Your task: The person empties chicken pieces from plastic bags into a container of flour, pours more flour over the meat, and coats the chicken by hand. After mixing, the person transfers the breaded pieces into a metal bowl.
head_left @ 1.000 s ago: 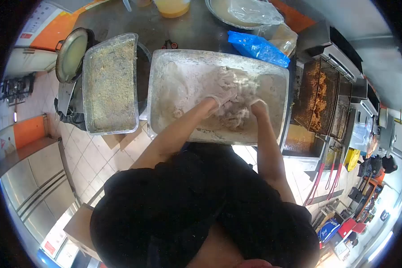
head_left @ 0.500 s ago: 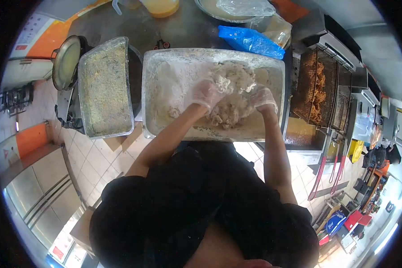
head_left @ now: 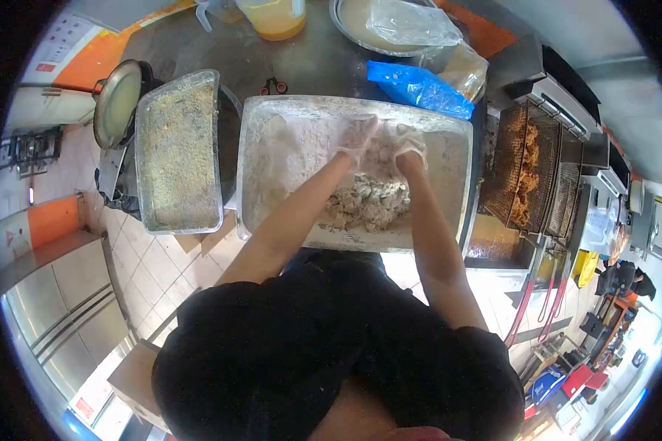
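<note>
A large clear plastic tub (head_left: 246,169) of pale flour is in front of me. Flour-coated pieces of food (head_left: 368,206), lumpy and shaggy, are heaped at its near middle. My left hand (head_left: 357,136), in a clear disposable glove, is down in the flour beyond the heap. Just to its right is my right hand (head_left: 407,141), gloved the same way. Both hands point toward the tub's far wall. Flour and blur hide the fingers, and I cannot make out what lies between them.
Left of the tub stands a tray of yellowish crumbs (head_left: 176,154). Behind it lie red-handled scissors (head_left: 274,87) and a blue plastic bag (head_left: 419,87). On the right, fryer baskets (head_left: 526,162) hold browned fried pieces. A jug of orange liquid (head_left: 276,18) is at the back.
Both hands have moved toward the far side of the tub and closer together. The clump by my left hand no longer shows, and the near heap is uncovered. The view has shifted slightly.
</note>
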